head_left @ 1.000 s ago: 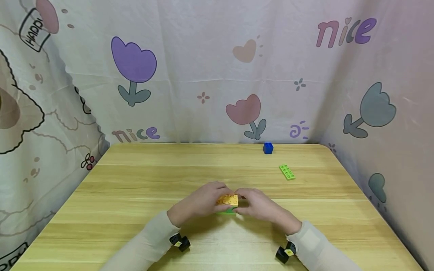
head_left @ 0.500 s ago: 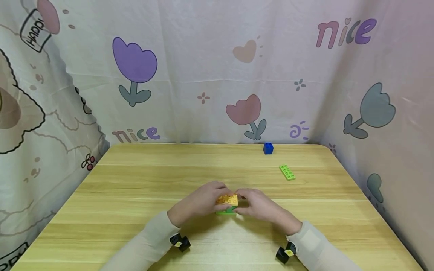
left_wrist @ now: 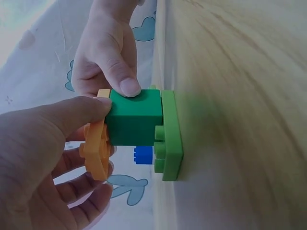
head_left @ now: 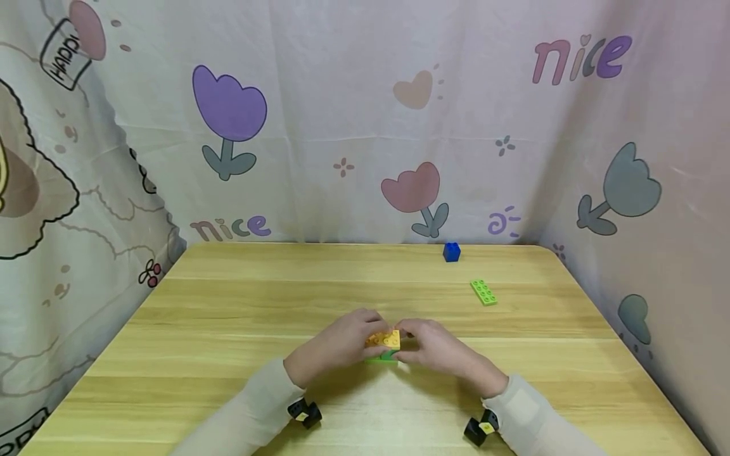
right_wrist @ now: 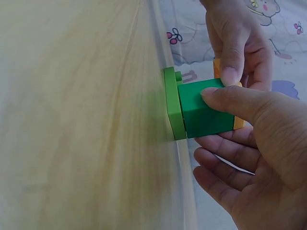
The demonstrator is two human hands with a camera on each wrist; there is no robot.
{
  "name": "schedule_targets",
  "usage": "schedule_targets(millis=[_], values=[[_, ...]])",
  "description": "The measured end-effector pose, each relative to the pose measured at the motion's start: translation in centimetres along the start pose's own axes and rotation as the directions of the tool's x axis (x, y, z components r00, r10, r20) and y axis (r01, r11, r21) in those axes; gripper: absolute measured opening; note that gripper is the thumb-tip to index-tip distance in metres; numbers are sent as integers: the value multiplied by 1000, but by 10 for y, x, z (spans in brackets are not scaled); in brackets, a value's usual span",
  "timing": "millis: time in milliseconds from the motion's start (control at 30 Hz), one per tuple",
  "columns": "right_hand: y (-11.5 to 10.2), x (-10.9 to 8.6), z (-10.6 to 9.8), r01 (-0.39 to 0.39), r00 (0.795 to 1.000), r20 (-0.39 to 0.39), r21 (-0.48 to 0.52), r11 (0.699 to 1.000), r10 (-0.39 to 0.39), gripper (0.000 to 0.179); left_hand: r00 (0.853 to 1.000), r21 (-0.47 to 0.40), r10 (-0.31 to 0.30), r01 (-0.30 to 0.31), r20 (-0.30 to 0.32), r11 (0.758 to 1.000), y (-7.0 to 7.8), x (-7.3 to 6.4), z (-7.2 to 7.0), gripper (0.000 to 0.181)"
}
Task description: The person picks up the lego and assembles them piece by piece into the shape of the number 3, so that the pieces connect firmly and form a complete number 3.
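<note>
A dark green block (left_wrist: 134, 117) stands on a light green studded plate (left_wrist: 173, 139) that lies on the table. On top of the block is an orange studded plate (head_left: 390, 339), overhanging toward the left side. My left hand (head_left: 336, 343) pinches the orange plate, thumb on its near edge and fingers behind, as the left wrist view shows. From the other side, my right hand (head_left: 441, 345) grips the dark green block, its thumb pressed flat on the near face and its fingers around the back. The right fingertips behind the block are partly hidden.
Farther back on the wooden table (head_left: 245, 291) lies another light green studded plate (head_left: 483, 292), right of the hands. A blue block (head_left: 452, 252) stands near the back edge. A patterned cloth (head_left: 319, 114) hangs behind the table and along both sides.
The head view has shifted very slightly, so the scene sits a little lower in it. Both hands keep their grips on the stack, almost still.
</note>
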State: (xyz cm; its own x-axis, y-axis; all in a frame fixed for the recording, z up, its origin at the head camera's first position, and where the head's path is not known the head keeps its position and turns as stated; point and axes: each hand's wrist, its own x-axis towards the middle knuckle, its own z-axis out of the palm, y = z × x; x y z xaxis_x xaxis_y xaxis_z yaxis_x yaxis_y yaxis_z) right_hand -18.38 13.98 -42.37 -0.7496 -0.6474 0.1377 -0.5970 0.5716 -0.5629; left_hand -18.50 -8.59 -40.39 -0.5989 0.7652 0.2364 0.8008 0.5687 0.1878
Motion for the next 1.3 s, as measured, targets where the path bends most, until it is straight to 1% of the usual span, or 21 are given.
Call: schedule_targets(millis=[267,400,567,700,800,933,1033,1167,1300], values=[[0,-1,-1,7,1000,10,-14,1000,-7,30,1000,124,-4,3,10,992,6,1,1,37],[-1,-1,-3,8,1000,15,-27,1000,-8,29,1000,147,-4,2,10,989,7,1,1,38],[-3,-3,-7,8,1000,16,-62,998,-7,33,1000,105,-23,21,15,994,6,2,1,40],[-6,-6,-12,-1,1000,-10,-108,994,0,38,999,46,-30,30,17,999,4,2,1,41],[-9,-6,-15,12,999,-27,-161,987,-17,39,999,13,-31,31,9,999,1,1,2,40],[-11,-6,-15,52,998,-29,-269,962,-63,41,999,-18,-39,39,-5,999,-2,-1,3,41],[-11,-6,-14,72,996,-32,-326,943,-87,42,999,-33,-49,48,-15,998,-3,-3,4,43],[-11,-6,-13,97,992,-38,-365,926,-119,42,998,-38,-57,56,-36,998,-4,-5,5,45],[-10,-7,-12,121,988,-37,-405,906,-148,42,997,-15,-49,48,-61,999,-6,-8,7,44]])
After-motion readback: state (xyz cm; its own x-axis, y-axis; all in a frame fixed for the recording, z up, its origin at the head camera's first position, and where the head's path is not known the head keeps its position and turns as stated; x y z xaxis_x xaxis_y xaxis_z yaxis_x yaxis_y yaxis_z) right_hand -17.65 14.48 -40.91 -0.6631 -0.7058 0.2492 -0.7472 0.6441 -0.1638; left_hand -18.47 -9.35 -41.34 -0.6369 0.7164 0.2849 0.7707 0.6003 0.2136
